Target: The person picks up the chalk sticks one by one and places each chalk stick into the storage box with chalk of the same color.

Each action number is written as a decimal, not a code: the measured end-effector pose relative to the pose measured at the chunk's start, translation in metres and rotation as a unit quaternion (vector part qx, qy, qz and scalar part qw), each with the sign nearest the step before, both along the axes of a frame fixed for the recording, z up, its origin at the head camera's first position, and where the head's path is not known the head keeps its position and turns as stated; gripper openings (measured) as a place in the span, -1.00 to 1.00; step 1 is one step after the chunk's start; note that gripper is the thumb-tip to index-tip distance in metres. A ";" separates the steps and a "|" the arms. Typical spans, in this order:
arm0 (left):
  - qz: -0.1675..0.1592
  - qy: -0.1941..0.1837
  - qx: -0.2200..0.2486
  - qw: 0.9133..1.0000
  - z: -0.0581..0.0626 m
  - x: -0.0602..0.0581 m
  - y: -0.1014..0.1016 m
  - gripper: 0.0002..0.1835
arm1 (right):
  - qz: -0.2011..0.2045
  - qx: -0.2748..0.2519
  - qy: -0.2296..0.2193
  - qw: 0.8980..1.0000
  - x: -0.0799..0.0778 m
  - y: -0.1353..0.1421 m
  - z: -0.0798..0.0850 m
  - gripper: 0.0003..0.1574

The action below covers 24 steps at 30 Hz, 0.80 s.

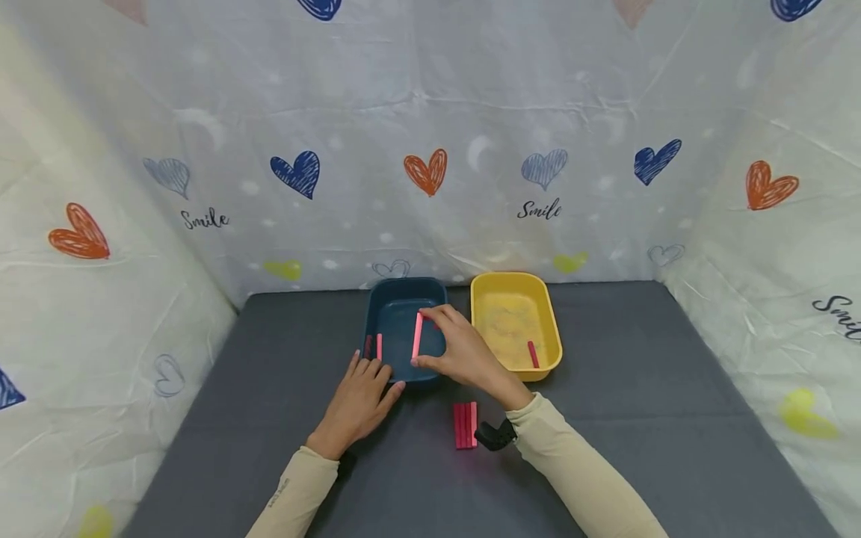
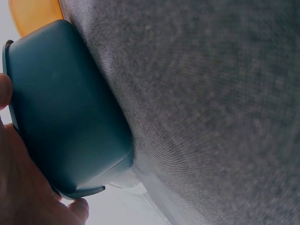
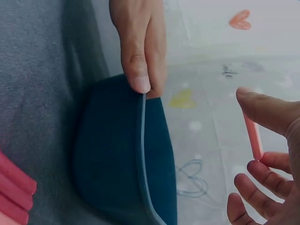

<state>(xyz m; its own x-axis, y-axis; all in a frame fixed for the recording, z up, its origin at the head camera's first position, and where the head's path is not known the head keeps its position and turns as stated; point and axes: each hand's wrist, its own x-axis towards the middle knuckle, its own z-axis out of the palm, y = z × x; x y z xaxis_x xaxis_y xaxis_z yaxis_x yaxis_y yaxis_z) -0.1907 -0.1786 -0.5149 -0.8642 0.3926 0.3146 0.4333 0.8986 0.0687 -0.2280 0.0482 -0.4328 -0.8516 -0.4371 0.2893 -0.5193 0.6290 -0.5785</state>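
My right hand [image 1: 464, 351] pinches a light pink stick [image 1: 417, 336] end to end between thumb and index finger, above the dark blue tub [image 1: 406, 286]. The stick stands nearly upright in the head view; the right wrist view shows the other fingers spread loosely. My left hand [image 1: 359, 396] holds the tub's near left corner, with the rim between thumb and fingers [image 3: 154, 56]. Another light pink stick [image 1: 380, 347] is inside the tub at the left, with a darker red one [image 1: 368, 346] beside it. The right hand covers part of the tub's right side.
A yellow tub [image 1: 514, 279] stands right of the blue one, with a red stick [image 1: 534, 354] in it. Several red and pink sticks [image 1: 464, 426] lie side by side on the grey table [image 1: 632, 418], near my right wrist. A heart-printed curtain [image 1: 363, 149] encloses the back and sides.
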 end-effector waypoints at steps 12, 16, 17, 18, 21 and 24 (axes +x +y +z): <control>0.003 -0.006 0.003 1.000 0.001 -0.003 -0.003 -0.62 | -0.001 0.025 -0.048 0.999 -0.028 -0.029 -0.011 0.02; -0.001 -0.003 0.002 1.000 0.000 -0.002 -0.003 -0.63 | -0.007 0.048 -0.052 0.997 -0.034 -0.037 -0.019 0.02; -0.001 -0.003 0.003 1.000 0.000 -0.002 -0.003 -0.63 | -0.008 0.054 -0.052 0.997 -0.035 -0.039 -0.020 0.02; -0.002 -0.004 0.004 1.000 0.000 -0.002 -0.003 -0.63 | -0.009 0.060 -0.052 0.997 -0.036 -0.041 -0.021 0.02; -0.003 -0.007 0.007 1.000 0.000 0.000 -0.002 -0.62 | -0.012 0.075 -0.057 0.995 -0.041 -0.047 -0.025 0.02; -0.003 -0.008 0.008 1.000 0.000 0.000 -0.002 -0.61 | -0.014 0.089 -0.062 0.994 -0.044 -0.053 -0.028 0.02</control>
<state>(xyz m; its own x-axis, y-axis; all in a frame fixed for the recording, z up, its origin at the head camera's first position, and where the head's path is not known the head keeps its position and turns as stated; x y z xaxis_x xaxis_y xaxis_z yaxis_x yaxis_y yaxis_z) -0.1902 -0.1806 -0.5147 -0.8669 0.3929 0.3067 0.4375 0.8947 0.0903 -0.2723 -0.0046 -0.4609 -0.8888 -0.4467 0.1019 -0.4313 0.7406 -0.5154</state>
